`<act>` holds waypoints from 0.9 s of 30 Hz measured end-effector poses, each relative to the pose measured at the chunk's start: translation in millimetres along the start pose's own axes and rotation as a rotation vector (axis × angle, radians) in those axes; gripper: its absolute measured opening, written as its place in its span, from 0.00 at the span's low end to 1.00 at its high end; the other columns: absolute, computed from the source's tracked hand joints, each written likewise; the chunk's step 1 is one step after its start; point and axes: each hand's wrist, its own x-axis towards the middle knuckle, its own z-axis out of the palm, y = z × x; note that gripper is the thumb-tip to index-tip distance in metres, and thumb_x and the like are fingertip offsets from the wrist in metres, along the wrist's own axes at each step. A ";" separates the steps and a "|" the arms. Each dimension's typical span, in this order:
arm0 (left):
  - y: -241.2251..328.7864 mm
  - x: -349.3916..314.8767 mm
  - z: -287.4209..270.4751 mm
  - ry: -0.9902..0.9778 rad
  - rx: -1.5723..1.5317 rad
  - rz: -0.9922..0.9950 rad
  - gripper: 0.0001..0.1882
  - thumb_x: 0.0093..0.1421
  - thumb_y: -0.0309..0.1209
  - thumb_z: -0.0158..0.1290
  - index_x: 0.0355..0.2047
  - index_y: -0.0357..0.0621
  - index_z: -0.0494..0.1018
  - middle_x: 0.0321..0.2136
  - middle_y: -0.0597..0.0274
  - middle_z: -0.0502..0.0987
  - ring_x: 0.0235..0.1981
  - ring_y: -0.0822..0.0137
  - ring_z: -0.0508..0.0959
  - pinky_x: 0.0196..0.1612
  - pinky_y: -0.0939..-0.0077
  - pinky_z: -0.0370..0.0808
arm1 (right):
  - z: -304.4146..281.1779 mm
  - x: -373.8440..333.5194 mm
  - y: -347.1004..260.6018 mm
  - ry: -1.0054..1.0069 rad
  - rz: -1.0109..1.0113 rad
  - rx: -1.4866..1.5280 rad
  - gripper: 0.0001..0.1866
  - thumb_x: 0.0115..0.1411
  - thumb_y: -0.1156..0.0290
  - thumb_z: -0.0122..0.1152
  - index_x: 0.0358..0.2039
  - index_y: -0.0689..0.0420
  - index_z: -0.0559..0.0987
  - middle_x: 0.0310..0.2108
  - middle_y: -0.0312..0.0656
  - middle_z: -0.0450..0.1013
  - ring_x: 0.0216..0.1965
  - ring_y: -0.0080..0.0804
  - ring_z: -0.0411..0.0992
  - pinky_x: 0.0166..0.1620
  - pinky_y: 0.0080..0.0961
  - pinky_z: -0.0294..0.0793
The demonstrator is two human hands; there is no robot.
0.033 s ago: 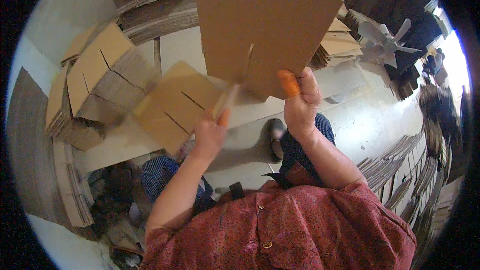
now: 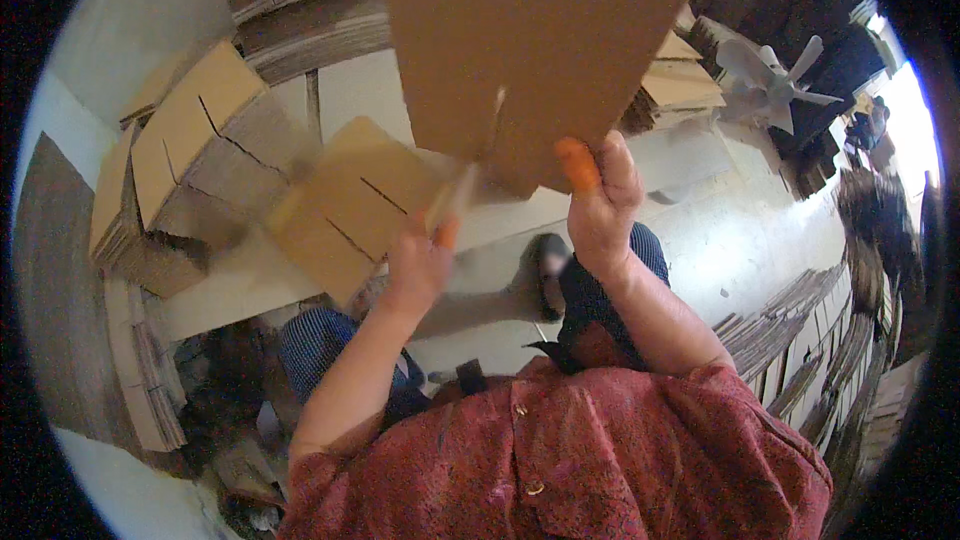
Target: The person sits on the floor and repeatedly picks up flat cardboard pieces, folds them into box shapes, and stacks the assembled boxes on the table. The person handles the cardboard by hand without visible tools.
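My right hand [image 2: 605, 205] grips the lower right corner of a large brown cardboard sheet [image 2: 530, 50], its thumb wearing an orange finger cover [image 2: 578, 165]. The sheet stands up in front of me, and a pale slot runs up from its lower edge. My left hand [image 2: 418, 262] is closed on a light cardboard piece [image 2: 460, 192], blurred and seen almost edge-on near the slot's lower end; whether the two touch I cannot tell. Orange also shows on the left thumb. Beyond that hand lies a tan cardboard piece [image 2: 355, 202] with two dark slits.
Stacks of slotted cardboard [image 2: 200, 145] stand at the left of the pale work surface [image 2: 225, 290]. More stacked sheets [image 2: 315, 30] lie at the back, and another pile [image 2: 685, 85] sits behind the sheet's right side. A white-bladed fan [image 2: 770, 80] is at the far right. Cardboard bundles [image 2: 790, 310] line the right floor.
The large sheet has shifted slightly left and up at its left edge. My left hand has barely moved, and both hands keep their holds.
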 end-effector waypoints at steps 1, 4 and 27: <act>0.4 0.0 0.0 -0.008 -0.089 0.051 0.20 0.55 0.35 0.56 0.43 0.33 0.71 0.40 0.49 0.76 0.43 0.51 0.75 0.46 0.66 0.70 | -1.3 -7.1 10.7 -0.040 -0.053 -0.137 0.08 0.53 0.80 0.55 0.36 0.58 0.75 0.31 0.41 0.74 0.28 0.32 0.70 0.33 0.21 0.68; -1.2 4.7 2.0 -0.020 -0.260 0.095 0.17 0.55 0.32 0.55 0.42 0.33 0.71 0.37 0.47 0.76 0.39 0.50 0.75 0.41 0.65 0.71 | 5.7 -17.3 22.4 -0.155 -0.076 -0.274 0.09 0.52 0.80 0.56 0.35 0.56 0.75 0.25 0.46 0.74 0.24 0.43 0.73 0.26 0.27 0.70; 7.8 9.4 13.8 -0.071 -0.577 0.045 0.34 0.53 0.32 0.57 0.57 0.34 0.57 0.51 0.46 0.69 0.52 0.58 0.70 0.53 0.68 0.65 | -42.8 -27.1 6.8 -0.138 -0.202 -0.332 0.25 0.53 0.64 0.62 0.48 0.63 0.70 0.43 0.50 0.72 0.46 0.40 0.71 0.46 0.30 0.69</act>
